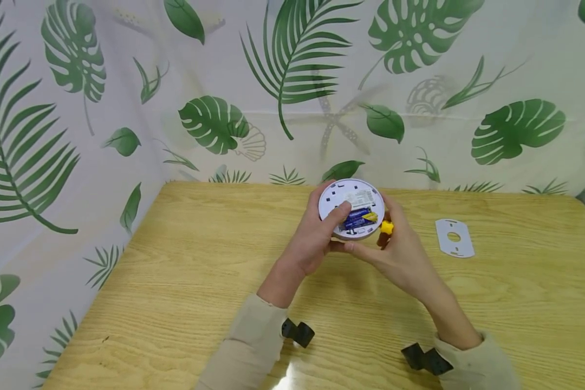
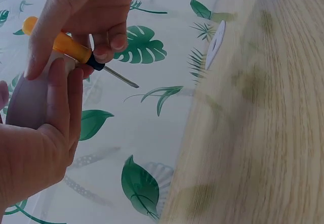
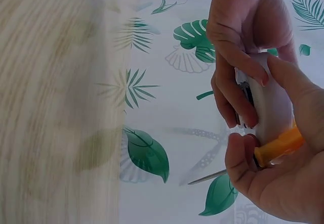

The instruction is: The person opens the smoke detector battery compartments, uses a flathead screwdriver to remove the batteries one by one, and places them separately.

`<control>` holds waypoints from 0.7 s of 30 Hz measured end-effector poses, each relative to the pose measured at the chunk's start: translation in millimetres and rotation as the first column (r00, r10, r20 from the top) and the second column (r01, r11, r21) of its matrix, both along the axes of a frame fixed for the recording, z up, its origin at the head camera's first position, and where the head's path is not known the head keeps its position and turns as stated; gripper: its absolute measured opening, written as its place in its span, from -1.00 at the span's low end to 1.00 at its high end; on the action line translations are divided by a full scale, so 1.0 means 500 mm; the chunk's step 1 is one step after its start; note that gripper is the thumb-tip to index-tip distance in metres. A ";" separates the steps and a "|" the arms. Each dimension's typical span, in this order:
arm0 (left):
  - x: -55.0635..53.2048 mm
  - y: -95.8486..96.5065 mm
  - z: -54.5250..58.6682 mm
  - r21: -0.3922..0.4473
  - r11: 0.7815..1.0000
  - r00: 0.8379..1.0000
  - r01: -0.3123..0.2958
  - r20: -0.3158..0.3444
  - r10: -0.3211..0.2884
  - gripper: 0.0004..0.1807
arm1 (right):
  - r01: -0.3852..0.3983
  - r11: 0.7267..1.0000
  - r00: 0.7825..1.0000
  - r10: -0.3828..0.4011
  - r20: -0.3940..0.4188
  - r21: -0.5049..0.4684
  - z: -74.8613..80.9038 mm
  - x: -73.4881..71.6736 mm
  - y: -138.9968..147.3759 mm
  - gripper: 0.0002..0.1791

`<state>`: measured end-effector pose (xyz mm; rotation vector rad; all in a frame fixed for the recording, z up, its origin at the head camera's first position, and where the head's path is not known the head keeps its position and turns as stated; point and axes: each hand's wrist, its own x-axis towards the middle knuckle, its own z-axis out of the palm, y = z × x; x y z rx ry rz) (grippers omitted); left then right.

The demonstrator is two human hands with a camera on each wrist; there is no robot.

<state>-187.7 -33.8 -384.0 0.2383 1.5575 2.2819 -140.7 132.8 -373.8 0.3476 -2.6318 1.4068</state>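
Observation:
A round white smoke detector (image 1: 338, 190) is held up above the table, its back turned towards the head camera. Blue batteries (image 1: 356, 219) with a yellow patch show in its compartment, beside a printed label (image 1: 363, 198). My left hand (image 1: 312, 238) grips the detector from the left, thumb across its back near the batteries. From the other side, my right hand (image 1: 404, 260) touches the rim with its thumb. Its curled fingers also hold a screwdriver (image 3: 281, 145) with a yellow-orange handle, whose metal shaft (image 2: 121, 77) points away from the detector.
A flat white mounting plate (image 1: 455, 238) with a central hole lies on the wooden table (image 1: 185, 260), right of the hands. Leaf-patterned cloth (image 1: 175, 81) hangs behind the table and along its left. Black wrist pieces (image 1: 297, 332) sit at both sleeves.

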 end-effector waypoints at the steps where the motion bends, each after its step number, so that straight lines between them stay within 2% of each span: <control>1: 0.002 0.001 0.002 -0.004 1.000 1.000 0.011 -0.004 -0.011 -0.37 | 0.001 1.000 1.000 -0.001 -0.005 -0.012 0.000 -0.001 0.002 0.08; 4: 0.004 0.002 0.006 -0.023 0.999 0.999 0.031 -0.035 -0.031 -0.43 | 0.015 0.999 1.000 -0.016 -0.021 -0.043 0.001 -0.004 0.011 0.05; 9: 0.004 0.000 0.010 -0.023 1.000 0.997 0.019 -0.073 -0.020 -0.45 | 0.015 0.992 1.000 -0.016 -0.012 -0.127 0.004 -0.005 0.022 0.00; 15: -0.003 -0.014 0.006 0.026 1.000 0.999 -0.014 -0.038 0.015 -0.49 | 0.018 0.981 0.999 -0.024 -0.029 -0.191 0.002 -0.004 0.026 -0.10; 19: -0.009 -0.022 0.008 0.048 0.998 0.999 -0.049 0.002 0.049 -0.63 | 0.031 0.976 0.997 -0.046 -0.065 -0.217 -0.001 -0.004 0.025 -0.35; 21: -0.011 -0.022 0.009 0.058 0.996 0.998 -0.063 0.030 0.061 -0.62 | 0.035 0.974 0.994 -0.056 -0.089 -0.225 -0.002 -0.005 0.025 -0.47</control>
